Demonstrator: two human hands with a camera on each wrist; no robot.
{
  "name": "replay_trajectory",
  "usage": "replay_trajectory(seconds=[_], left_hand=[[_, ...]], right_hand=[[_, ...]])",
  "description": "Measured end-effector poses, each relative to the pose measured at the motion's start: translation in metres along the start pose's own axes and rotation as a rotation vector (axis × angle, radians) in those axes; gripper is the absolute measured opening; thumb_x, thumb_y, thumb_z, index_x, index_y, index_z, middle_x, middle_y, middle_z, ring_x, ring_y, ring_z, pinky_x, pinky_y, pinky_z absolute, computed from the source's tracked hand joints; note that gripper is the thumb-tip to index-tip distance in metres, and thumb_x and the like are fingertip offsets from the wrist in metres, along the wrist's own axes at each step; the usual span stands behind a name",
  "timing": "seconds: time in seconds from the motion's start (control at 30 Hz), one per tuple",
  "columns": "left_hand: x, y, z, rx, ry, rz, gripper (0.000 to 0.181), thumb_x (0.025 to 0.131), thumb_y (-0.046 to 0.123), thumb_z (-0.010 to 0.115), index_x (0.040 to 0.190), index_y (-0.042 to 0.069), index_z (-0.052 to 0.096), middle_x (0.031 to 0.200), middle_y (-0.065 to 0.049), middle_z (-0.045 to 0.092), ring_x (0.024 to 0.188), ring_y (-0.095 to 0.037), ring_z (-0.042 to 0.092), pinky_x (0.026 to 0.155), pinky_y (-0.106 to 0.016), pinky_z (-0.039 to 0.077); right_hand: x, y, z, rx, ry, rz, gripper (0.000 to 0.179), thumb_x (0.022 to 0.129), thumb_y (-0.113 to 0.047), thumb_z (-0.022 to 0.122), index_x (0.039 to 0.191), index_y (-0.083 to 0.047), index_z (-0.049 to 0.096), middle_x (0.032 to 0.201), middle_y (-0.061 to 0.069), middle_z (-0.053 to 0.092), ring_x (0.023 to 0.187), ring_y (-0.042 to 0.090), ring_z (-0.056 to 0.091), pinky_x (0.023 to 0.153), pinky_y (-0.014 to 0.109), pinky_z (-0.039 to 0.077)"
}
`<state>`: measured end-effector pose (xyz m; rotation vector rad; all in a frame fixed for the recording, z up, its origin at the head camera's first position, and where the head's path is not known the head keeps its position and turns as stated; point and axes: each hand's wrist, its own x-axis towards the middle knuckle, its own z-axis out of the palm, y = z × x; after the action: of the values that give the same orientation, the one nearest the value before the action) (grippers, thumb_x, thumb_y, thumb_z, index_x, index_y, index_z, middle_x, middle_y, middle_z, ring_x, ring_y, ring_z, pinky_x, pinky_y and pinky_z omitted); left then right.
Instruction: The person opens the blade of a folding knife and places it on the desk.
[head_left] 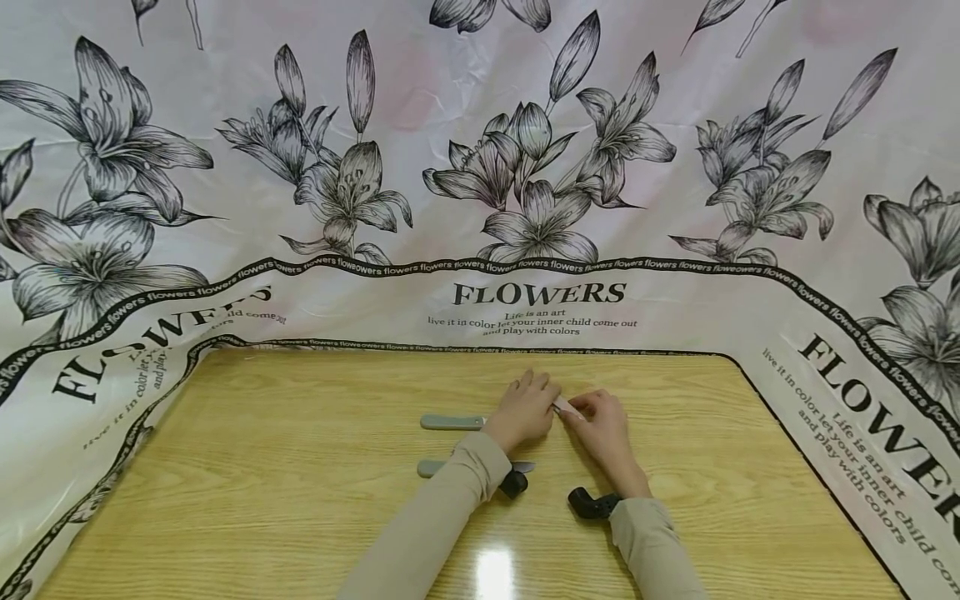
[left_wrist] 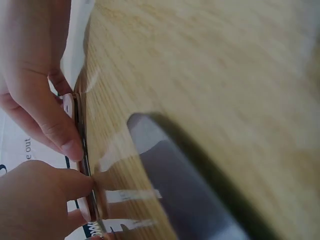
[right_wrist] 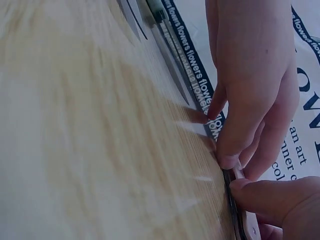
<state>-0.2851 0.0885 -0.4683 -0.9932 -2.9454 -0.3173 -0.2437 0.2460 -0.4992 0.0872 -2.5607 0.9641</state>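
Note:
Between both hands lies a slim folding knife (head_left: 570, 408) with a pale pink handle (left_wrist: 67, 102) and a dark slot along its edge. Thumb and fingers of my left hand (head_left: 528, 404) pinch its left end. On the opposite end, my right hand (head_left: 603, 425) pinches it with thumb (right_wrist: 241, 184) and fingers, which hide much of the handle. Two grey-green handled knives rest to the left, blades pointing right. The farther knife (head_left: 450, 422) is partly covered by the left hand, while the left forearm crosses over the nearer knife (head_left: 429, 468). Its blade (left_wrist: 180, 185) looms large in the left wrist view.
The wood-grain table (head_left: 285, 475) is glossy and reflects the hands. A white floral curtain (head_left: 540, 208) borders its far side and both flanks, close beyond the fingers. Black wrist cameras (head_left: 513, 483) are strapped at both wrists, below beige sleeves (head_left: 431, 521).

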Motion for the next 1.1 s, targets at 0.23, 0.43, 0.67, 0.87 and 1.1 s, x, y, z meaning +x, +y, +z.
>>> replay_trajectory(seconds=[0.23,0.43,0.67,0.87,1.1], left_hand=[[-0.004,-0.001,-0.002,0.035,0.085,0.055,0.020,0.101,0.016,0.055,0.120,0.016,0.061,0.128,-0.008,0.057,0.127,-0.031,0.049,0.103,-0.045,0.045],[-0.004,-0.006,0.003,0.057,0.145,0.106,0.017,0.100,0.016,0.060,0.117,0.015,0.062,0.123,-0.008,0.060,0.119,-0.029,0.055,0.098,-0.043,0.049],[-0.004,-0.012,0.003,0.025,0.162,0.119,0.012,0.100,0.018,0.061,0.112,0.014,0.061,0.114,-0.005,0.062,0.111,-0.025,0.058,0.092,-0.039,0.052],[-0.003,-0.017,-0.005,-0.048,0.234,0.159,0.008,0.097,0.020,0.066,0.099,0.013,0.062,0.096,0.000,0.066,0.093,-0.019,0.059,0.081,-0.031,0.049],[-0.011,-0.023,-0.015,-0.228,0.322,0.184,0.004,0.094,0.012,0.069,0.097,0.012,0.066,0.096,0.001,0.067,0.096,-0.017,0.059,0.084,-0.026,0.049]], right_hand=[[0.001,0.000,0.000,0.029,0.002,0.039,0.018,0.083,-0.010,0.080,0.096,0.001,0.074,0.093,0.014,0.068,0.078,0.027,0.056,0.070,0.038,0.043],[0.000,0.001,0.001,0.104,0.014,0.046,0.017,0.082,-0.007,0.081,0.095,0.001,0.074,0.089,0.013,0.068,0.072,0.021,0.056,0.063,0.029,0.044],[-0.002,0.001,0.004,0.176,0.062,0.030,0.014,0.081,-0.007,0.083,0.092,-0.003,0.076,0.094,0.011,0.072,0.079,0.021,0.062,0.067,0.028,0.049],[-0.002,0.000,0.006,0.298,0.164,-0.069,0.015,0.077,0.000,0.084,0.090,-0.002,0.076,0.089,0.010,0.071,0.079,0.015,0.063,0.068,0.015,0.049],[-0.007,-0.011,0.008,0.414,0.320,-0.255,0.019,0.076,0.010,0.081,0.092,0.003,0.075,0.085,0.015,0.069,0.075,0.014,0.059,0.070,0.014,0.046]])
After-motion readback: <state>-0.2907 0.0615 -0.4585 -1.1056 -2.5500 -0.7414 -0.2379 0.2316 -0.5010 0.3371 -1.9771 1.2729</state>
